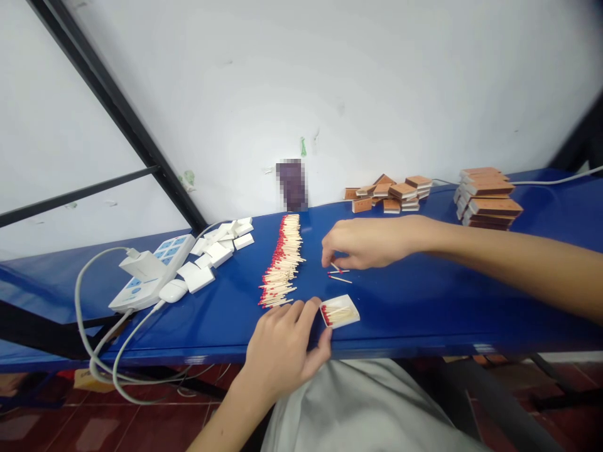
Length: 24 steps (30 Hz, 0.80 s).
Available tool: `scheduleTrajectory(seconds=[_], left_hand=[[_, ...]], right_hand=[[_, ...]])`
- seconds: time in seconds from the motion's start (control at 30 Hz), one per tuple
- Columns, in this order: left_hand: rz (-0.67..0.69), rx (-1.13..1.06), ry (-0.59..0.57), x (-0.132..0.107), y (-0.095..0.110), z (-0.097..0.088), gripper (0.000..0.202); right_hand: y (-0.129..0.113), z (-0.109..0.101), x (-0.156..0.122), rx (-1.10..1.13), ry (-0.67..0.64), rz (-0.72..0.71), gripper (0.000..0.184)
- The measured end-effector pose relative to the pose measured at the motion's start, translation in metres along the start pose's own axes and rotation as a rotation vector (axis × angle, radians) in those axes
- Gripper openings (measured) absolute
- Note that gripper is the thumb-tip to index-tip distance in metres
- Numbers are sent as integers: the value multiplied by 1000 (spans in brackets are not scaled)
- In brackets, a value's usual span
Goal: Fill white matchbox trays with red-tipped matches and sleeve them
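My left hand (288, 344) grips a small white matchbox tray (351, 312) by its left end, between thumb and fingers. Red-headed matches (336, 316) lie inside the tray, their heads toward my hand. My right hand (365, 243) is lowered over the table, thumb and forefinger nearly together on a match (335, 267). Just below those fingertips rest a couple of loose matches (340, 279). Left of my right hand, a long row of matches (285, 257) runs from the back toward my left hand, most heads pointing left.
White empty trays (219, 251) are heaped on the left, beside a power strip (153, 276) with a plugged-in charger and cables. Brown matchbox covers (400, 191) lie at the back right, and stacked matchboxes (490, 198) stand farther right. A blue table (424, 301) meets the white wall.
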<state>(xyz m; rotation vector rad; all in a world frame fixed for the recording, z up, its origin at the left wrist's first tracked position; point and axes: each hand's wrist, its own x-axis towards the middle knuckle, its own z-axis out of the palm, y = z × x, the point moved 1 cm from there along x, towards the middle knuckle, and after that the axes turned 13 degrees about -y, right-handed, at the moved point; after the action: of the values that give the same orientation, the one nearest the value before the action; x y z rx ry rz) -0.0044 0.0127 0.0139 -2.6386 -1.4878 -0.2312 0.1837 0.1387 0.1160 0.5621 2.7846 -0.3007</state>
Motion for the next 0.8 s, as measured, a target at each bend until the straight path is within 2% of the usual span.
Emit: scheduleTrajectory(seconds=[0.07, 0.27, 0.37, 0.53, 0.8], left_hand=[[-3, -2, 1, 0, 0, 0, 30], [1, 5, 3, 0, 0, -1, 30], [1, 11, 7, 0, 1, -2, 30], [4, 0, 2, 0, 1, -2, 30], [3, -9, 6, -1, 0, 0, 31]], right_hand=[[1, 1, 1, -14, -22, 47, 21], [3, 8, 6, -54, -75, 151, 25], [3, 13, 10, -42, -110, 173, 26], [0, 16, 13, -37, -155, 164, 18], [1, 13, 16, -80, -66, 248, 19]])
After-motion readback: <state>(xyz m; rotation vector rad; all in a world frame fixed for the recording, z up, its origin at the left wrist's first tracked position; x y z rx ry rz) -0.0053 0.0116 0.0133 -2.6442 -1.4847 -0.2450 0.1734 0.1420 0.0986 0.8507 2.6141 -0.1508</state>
